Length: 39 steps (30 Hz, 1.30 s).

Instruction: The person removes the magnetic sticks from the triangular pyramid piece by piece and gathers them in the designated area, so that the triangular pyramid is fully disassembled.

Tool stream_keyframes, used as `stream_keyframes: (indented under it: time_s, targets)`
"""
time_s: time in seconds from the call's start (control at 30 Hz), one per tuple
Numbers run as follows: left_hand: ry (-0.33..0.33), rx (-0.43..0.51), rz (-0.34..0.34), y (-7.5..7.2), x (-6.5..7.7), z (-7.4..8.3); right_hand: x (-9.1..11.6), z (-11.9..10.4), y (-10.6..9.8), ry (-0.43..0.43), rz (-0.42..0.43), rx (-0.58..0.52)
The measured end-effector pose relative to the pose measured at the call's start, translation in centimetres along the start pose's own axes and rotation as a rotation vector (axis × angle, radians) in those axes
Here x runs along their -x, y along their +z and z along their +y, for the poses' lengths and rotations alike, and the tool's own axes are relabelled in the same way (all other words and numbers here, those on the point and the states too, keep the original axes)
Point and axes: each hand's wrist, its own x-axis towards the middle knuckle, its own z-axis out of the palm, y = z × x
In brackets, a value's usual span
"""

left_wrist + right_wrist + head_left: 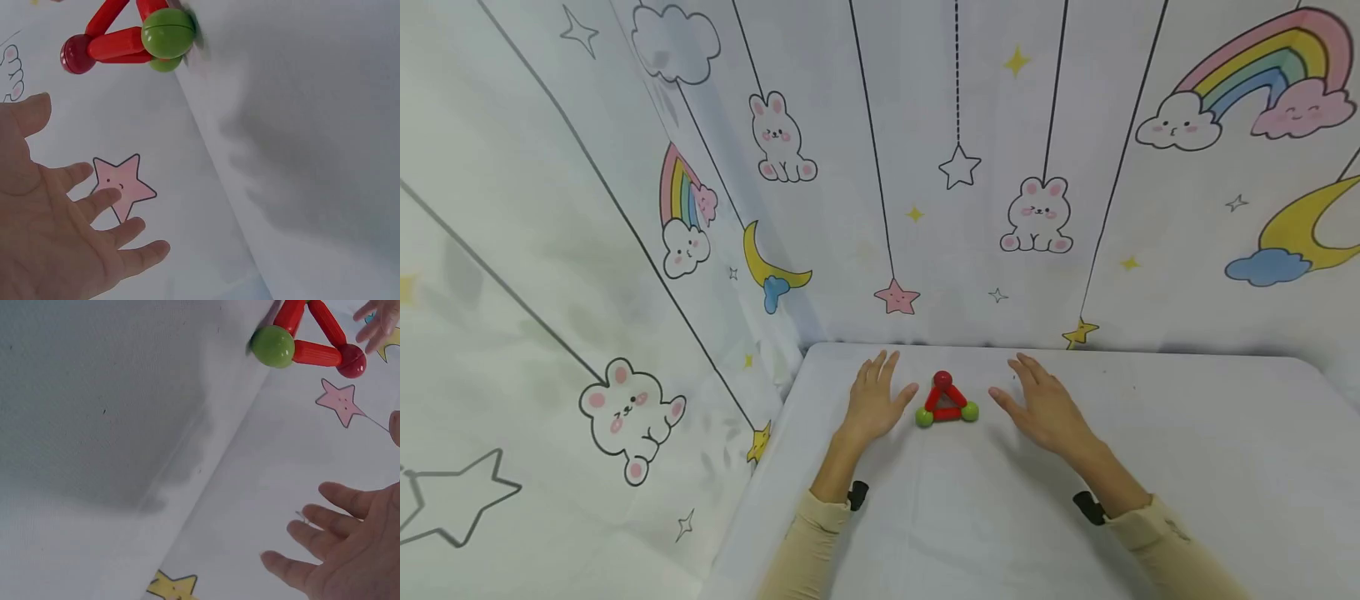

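A toy frame of red rods and balls stands on the white table between the two hands. Its red ball is at the top, and green balls sit at the lower corners. My left hand is held to the left of the frame, fingers spread, with nothing in it. On the other side my right hand also has its fingers extended and holds nothing. In the left wrist view, a gap separates the palm from the frame, and a second green ball shows partly behind the nearer one.
A white cloth backdrop printed with rabbits, stars and rainbows rises behind the table and along its left side. Dark straps with small devices are on both wrists, beside the light sleeves.
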Motion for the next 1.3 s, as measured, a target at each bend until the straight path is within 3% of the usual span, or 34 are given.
stream_keyframes:
  time_s: [0.23,0.37,0.73,0.97,1.3]
  targets:
    - [0.036,0.116,0.051,0.1,0.0,1.7,-0.6,-0.9,1.0,0.030,-0.010,-0.032]
    - [0.023,0.188,0.076,0.4,-0.1,2.2,-1.1,-1.4,1.5,0.058,0.002,-0.055]
    - [0.003,0.347,0.103,1.5,-1.0,3.4,-2.5,-2.6,3.2,0.017,0.028,-0.136]
    - [0.067,0.375,0.085,2.5,-1.5,4.1,-3.2,-3.4,4.0,-0.006,0.017,-0.157]
    - [0.132,0.414,0.141,3.4,-1.6,4.8,-4.1,-3.7,5.2,0.002,-0.005,-0.191]
